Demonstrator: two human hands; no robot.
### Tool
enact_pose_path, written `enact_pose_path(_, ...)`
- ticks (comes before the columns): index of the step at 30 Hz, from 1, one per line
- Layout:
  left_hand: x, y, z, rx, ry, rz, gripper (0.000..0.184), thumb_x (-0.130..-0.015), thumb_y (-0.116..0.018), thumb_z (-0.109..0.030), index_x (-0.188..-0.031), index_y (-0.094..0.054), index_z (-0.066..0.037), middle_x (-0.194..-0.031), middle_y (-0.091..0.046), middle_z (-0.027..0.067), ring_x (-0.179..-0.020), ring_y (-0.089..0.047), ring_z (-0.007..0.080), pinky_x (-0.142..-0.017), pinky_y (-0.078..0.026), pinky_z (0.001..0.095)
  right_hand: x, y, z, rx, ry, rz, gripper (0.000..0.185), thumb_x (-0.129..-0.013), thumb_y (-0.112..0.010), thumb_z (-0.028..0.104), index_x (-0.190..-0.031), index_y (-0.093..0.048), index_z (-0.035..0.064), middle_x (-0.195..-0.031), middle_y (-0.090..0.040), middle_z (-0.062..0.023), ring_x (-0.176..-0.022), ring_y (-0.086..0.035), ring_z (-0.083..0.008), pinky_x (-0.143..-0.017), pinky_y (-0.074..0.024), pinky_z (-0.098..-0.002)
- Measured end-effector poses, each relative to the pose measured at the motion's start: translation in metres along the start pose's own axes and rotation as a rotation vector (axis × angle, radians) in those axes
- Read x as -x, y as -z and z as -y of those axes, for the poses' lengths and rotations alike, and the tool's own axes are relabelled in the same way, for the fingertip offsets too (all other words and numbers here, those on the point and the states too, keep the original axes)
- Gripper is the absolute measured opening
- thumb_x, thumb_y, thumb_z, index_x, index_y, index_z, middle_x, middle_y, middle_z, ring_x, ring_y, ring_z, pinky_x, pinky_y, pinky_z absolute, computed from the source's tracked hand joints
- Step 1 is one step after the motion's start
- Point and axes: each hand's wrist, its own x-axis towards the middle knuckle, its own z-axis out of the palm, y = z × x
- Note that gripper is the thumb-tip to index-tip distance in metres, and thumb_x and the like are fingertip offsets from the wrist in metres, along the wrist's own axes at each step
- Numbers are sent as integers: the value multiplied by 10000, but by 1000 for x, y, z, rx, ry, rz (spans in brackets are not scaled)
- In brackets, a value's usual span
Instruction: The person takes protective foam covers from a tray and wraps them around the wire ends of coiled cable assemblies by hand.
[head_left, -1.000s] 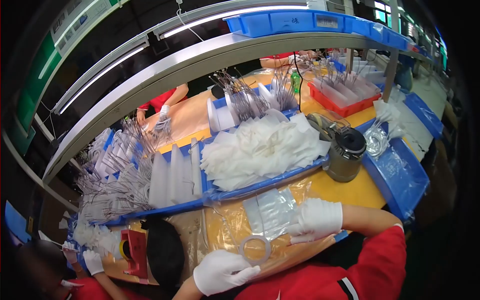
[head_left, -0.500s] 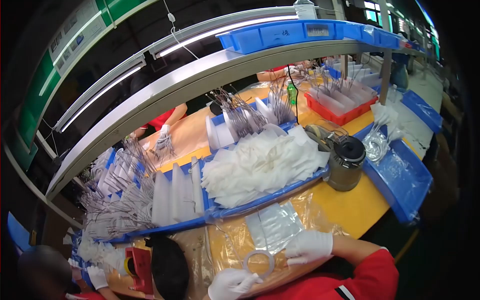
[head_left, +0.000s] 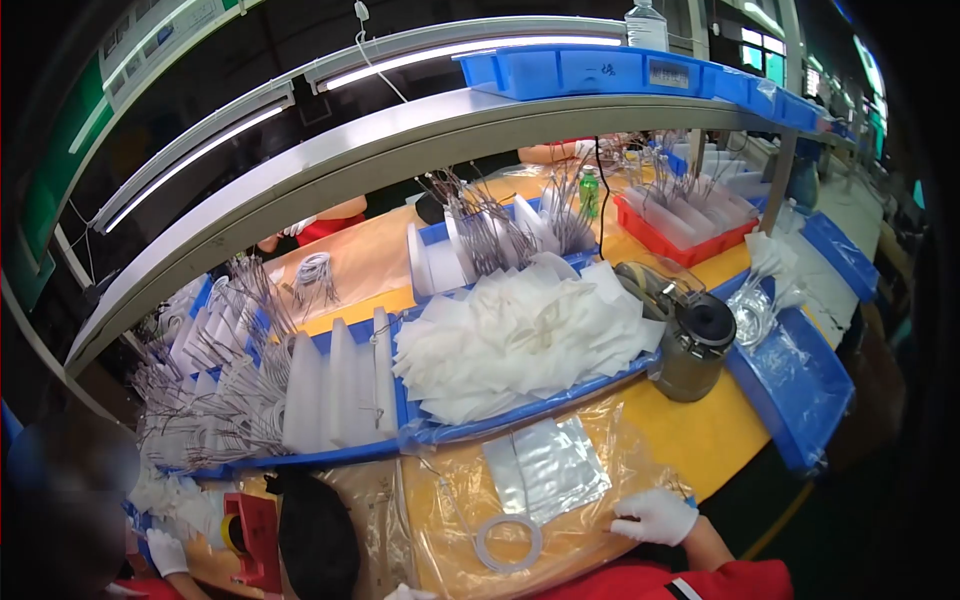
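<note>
A coil of pale cable (head_left: pixel 508 543) lies flat on the plastic-covered table in front of me, its tail running up to the left. Just behind it is a flat, shiny clear bag (head_left: pixel 548 468). My right hand (head_left: pixel 655 517), in a white glove, rests at the table's front edge, right of the coil and apart from it. Its fingers point left, loosely apart, and nothing shows in them. Only a sliver of my gloved left hand (head_left: pixel 410 593) shows at the bottom edge, below left of the coil; its fingers are hidden.
A blue tray of white foam sheets (head_left: pixel 525 335) stands behind the bag. Left are bins of cable bundles (head_left: pixel 230 410), a black cloth item (head_left: pixel 318 535) and a red tape dispenser (head_left: pixel 255 540). A dark-lidded jar (head_left: pixel 695 350) stands right. A co-worker's gloved hand (head_left: pixel 165 552) is at lower left.
My left hand has let go of the coil and drawn down nearly out of view. My right hand has moved right, off the bag's side. Across the table, a co-worker's hand has left a cable bundle.
</note>
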Motion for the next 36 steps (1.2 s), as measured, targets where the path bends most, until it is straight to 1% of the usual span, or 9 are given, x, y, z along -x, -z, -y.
enact_pose_path(1,-13,-10,-5,-174,-162,185,302,-952,-483,-282,-992,-650,-33,-605,-583,45,-494,-484,107,-468,-386,250,-24,2,4,47,182,31,278,-825,-606,312,-734,-569,53,-666,-577,-126,-621,-584,-303,-553,-464,-374)
enact_pose_path(3,-42,-36,-43,-374,-647,438,240,-885,-556,-122,-721,-704,-28,-540,-582,49,-441,-535,165,-460,-424,283,-68,22,25,87,450,24,264,-841,-587,329,-732,-563,89,-657,-566,-103,-631,-585,-299,-560,-471,-379)
enact_pose_path(8,-58,-57,-108,-510,-1005,644,161,-858,-595,-137,-760,-695,-57,-603,-606,55,-543,-593,195,-520,-444,306,-101,78,54,258,568,-145,206,-765,-667,271,-702,-560,107,-629,-550,-66,-578,-558,-276,-501,-425,-387)
enact_pose_path(11,-69,-54,-83,-396,-777,443,171,-875,-584,-162,-919,-672,-22,-735,-648,84,-676,-635,193,-612,-480,286,-81,71,29,178,305,-199,193,-747,-683,201,-670,-568,66,-613,-539,-91,-580,-545,-291,-512,-406,-376)
enact_pose_path(14,-77,-46,-41,-168,-468,234,746,-848,-624,-388,-1405,-283,-28,-1270,-515,167,-854,-638,212,-703,-525,292,-48,28,-8,29,-39,-276,146,-753,-658,143,-688,-578,38,-629,-553,-109,-586,-544,-301,-529,-415,-377)
enact_pose_path(20,-84,-49,-16,-125,-262,320,1143,-700,-352,-809,-1433,127,-74,-1509,-80,188,-976,-609,289,-749,-544,341,-41,-13,4,-105,-157,-221,120,-771,-623,127,-708,-593,29,-657,-582,-112,-621,-571,-296,-567,-449,-360)
enact_pose_path(27,-90,-69,-27,354,-416,275,1105,-715,-302,-821,-1453,54,-80,-1517,39,180,-1333,-251,406,-1031,-335,479,-92,-18,38,-123,184,31,144,-823,-587,198,-850,-605,57,-717,-629,-111,-672,-606,-301,-597,-473,-372)
enact_pose_path(30,-94,-50,-14,-387,-632,125,976,-801,-289,-761,-1467,-29,-97,-1519,24,182,-1376,-68,432,-1089,-175,518,-96,-19,49,8,150,273,216,-857,-560,275,-939,-597,80,-746,-641,-111,-717,-621,-311,-626,-480,-403)
enact_pose_path(36,-93,-55,-5,-885,-559,19,392,-808,-622,-328,-1114,-629,-83,-1400,-338,212,-1292,-240,481,-1071,-172,548,-73,-45,46,-127,116,245,234,-858,-562,273,-961,-600,67,-925,-626,-127,-735,-621,-322,-648,-484,-409)
